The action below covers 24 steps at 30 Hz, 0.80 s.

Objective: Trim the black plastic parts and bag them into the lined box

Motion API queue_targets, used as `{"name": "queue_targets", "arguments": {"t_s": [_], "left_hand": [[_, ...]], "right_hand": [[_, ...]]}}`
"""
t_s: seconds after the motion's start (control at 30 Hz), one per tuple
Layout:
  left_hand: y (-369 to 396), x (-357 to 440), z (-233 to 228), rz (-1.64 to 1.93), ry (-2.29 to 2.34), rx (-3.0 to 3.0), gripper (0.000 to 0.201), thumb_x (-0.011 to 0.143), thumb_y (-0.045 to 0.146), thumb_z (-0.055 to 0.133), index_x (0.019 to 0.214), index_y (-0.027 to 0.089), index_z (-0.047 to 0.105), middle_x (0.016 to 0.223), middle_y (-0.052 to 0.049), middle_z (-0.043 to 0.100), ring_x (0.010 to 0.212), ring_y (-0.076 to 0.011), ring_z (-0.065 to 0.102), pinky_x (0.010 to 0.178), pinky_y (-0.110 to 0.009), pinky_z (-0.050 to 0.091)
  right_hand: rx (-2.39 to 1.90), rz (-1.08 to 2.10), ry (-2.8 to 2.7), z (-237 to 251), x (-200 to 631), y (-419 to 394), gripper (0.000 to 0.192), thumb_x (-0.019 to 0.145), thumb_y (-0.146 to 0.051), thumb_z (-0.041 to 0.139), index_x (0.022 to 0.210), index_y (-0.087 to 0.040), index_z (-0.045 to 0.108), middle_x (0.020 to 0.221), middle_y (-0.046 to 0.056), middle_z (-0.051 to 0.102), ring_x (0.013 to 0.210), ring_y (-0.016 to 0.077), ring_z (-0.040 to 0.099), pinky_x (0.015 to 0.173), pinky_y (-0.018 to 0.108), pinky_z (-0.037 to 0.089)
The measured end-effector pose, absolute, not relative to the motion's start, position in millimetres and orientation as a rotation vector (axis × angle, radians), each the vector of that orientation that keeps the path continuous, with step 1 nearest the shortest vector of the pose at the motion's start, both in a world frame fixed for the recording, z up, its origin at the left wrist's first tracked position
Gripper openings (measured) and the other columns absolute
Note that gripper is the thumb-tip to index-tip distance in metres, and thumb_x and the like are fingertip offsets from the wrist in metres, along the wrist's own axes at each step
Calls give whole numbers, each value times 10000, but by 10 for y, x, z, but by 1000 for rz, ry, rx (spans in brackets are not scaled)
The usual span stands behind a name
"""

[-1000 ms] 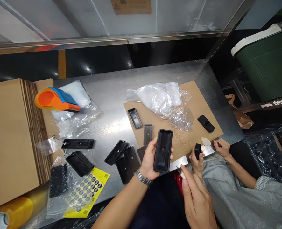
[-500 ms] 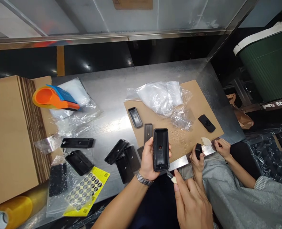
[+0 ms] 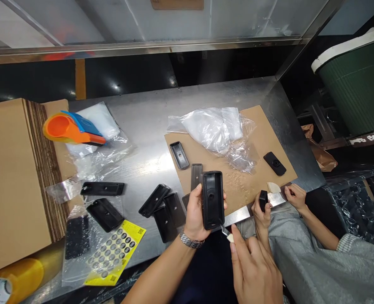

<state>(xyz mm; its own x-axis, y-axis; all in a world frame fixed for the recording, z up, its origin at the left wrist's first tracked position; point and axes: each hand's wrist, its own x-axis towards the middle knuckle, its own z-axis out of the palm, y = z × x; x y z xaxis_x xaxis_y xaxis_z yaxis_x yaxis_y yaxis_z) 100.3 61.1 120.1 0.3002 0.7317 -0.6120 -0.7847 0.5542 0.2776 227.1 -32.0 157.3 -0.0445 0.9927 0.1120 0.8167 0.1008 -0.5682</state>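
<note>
Near the tabletop (image 3: pixel 149 126) edge, the left hand (image 3: pixel 196 213) grips a black tray-shaped part (image 3: pixel 212 199). The right hand (image 3: pixel 253 270) pinches a small blade (image 3: pixel 226 233) at its near corner, seemingly trimming; next, careful edge scraping.

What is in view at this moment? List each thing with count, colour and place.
Tray: one, black, in the left hand.
Blade: one, small, pale handle, in the right hand, tip at the tray's lower edge.
Loose trays: about nine, black, on the table and cardboard sheet.
Cardboard sheet: one, brown, right half of the table.
Plastic bags: several, clear, on the sheet and at left.
Sticker sheet: one, yellow, near edge.
Tape dispenser: one, orange and blue, left.
Box: one, brown, far left.
Table: one, steel.
Co-worker's hands: two, at right, holding a small black part.
Left hand; right hand.
</note>
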Motion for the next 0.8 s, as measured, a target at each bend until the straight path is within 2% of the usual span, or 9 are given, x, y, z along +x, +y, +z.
{"name": "queue_targets", "arguments": {"t_s": [0.23, 0.4, 0.8], "left_hand": [[571, 1007, 1198, 1020, 801, -47, 386, 769, 462, 408, 852, 127, 580, 701, -68, 630, 530, -166, 581, 442, -245, 431], [574, 1014, 1227, 1042, 812, -29, 386, 752, 459, 431, 866, 124, 588, 705, -70, 635, 530, -166, 582, 448, -250, 434], [544, 1026, 1244, 1051, 825, -83, 389, 745, 444, 452, 861, 109, 613, 746, -82, 652, 580, -178, 608, 468, -254, 463]], "right_hand": [[-1736, 477, -1922, 1557, 2311, -325, 238, 812, -273, 488, 1004, -323, 619, 622, 22, 567, 587, 151, 611, 401, 195, 456], [-1811, 479, -2019, 1574, 2314, -309, 288, 809, -297, 486, 1077, -312, 591, 589, 20, 557, 554, 147, 605, 372, 198, 447], [-1737, 535, -1952, 1594, 2342, -294, 254, 818, -281, 475, 1026, -329, 613, 593, 14, 562, 525, 132, 598, 339, 181, 398]]}}
